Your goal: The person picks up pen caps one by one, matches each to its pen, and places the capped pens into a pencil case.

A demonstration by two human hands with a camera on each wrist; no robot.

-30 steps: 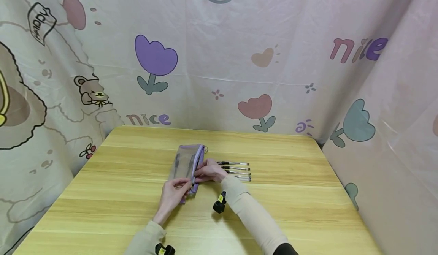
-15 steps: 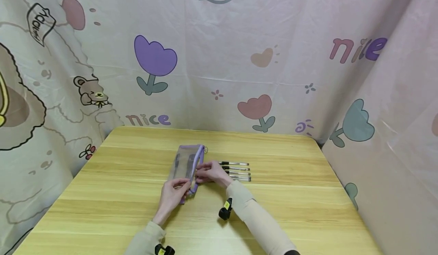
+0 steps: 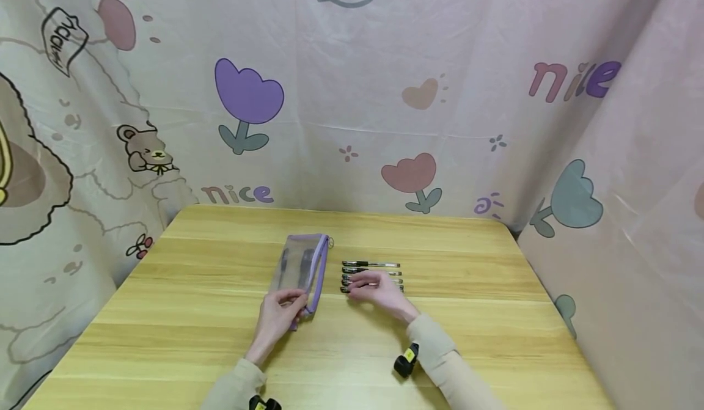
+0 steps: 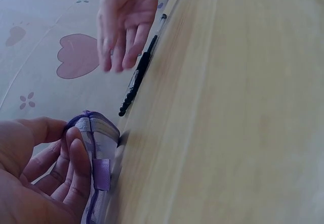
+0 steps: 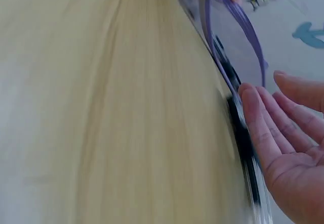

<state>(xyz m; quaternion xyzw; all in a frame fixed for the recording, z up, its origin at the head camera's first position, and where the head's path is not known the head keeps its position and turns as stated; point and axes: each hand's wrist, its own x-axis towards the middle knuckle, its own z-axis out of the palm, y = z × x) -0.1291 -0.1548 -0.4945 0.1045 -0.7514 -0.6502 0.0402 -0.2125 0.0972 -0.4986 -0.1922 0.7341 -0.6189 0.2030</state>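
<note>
Four pens [image 3: 372, 275] lie in a neat row on the wooden table [image 3: 484, 324], just to the right of the clear pencil pouch [image 3: 299, 267] with the purple zip edge, and that row is where my right hand [image 3: 379, 292] has now gone. Half a second ago I had that hand at the pouch's zip edge, close against my left; now it has pulled away to the right and hovers over the nearest pens, fingers [image 5: 263, 133] straight and loosely spread, nothing pinched between them as far as the wrist views show. My left hand [image 3: 280, 313] has not shifted: it holds the near end of the pouch, thumb and fingers [image 4: 81, 168] curled round the purple corner, which keeps the mouth propped open. The pouch lies lengthwise, away from me, left of the pens, with dark shapes already showing through its clear side, most likely pens. I read the change as one trip to the pouch finished and the reach for the next pen begun; the grasp itself is not yet made. The printed curtain [image 3: 352, 92] hangs behind the table, well beyond the pouch.
</note>
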